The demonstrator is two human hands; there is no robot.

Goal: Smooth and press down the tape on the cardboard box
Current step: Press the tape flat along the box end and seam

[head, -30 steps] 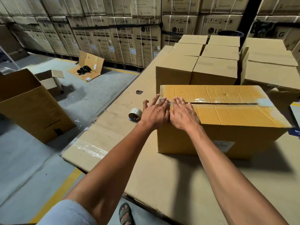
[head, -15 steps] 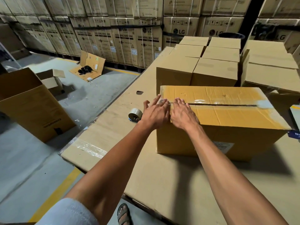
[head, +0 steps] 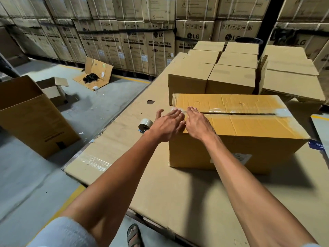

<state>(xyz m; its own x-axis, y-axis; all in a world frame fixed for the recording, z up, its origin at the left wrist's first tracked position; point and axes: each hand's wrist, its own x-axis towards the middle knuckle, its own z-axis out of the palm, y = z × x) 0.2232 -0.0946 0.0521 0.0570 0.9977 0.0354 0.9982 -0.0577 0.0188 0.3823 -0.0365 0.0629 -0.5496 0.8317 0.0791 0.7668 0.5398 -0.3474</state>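
- Head view: a closed cardboard box [head: 236,125] sits on the bench [head: 178,193], which is covered in flat cardboard sheets. The box lies right of centre, just near of a stack of plainer boxes [head: 211,75].
- Clear tape [head: 229,111] runs left to right along the seam in the top of the box, glossy in the light, and ends in a pale patch at the far right corner.
- The left hand [head: 167,126] is at the left end of the box, palm down, fingers [head: 175,114] spread and flat, gripping nothing; its fingertips reach the tape's left end at the box edge.
- The right hand [head: 199,124] lies just beside it on the box top, fingers [head: 193,111] straight and loosely together, tips on the tape line, holding nothing.
- A tape roll [head: 145,124] stands on the bench just left of the left hand.
- On the floor at left stands a tall open box [head: 33,118], with a smaller open carton [head: 53,90] behind it.
- Large printed cartons [head: 135,49] line the far wall.
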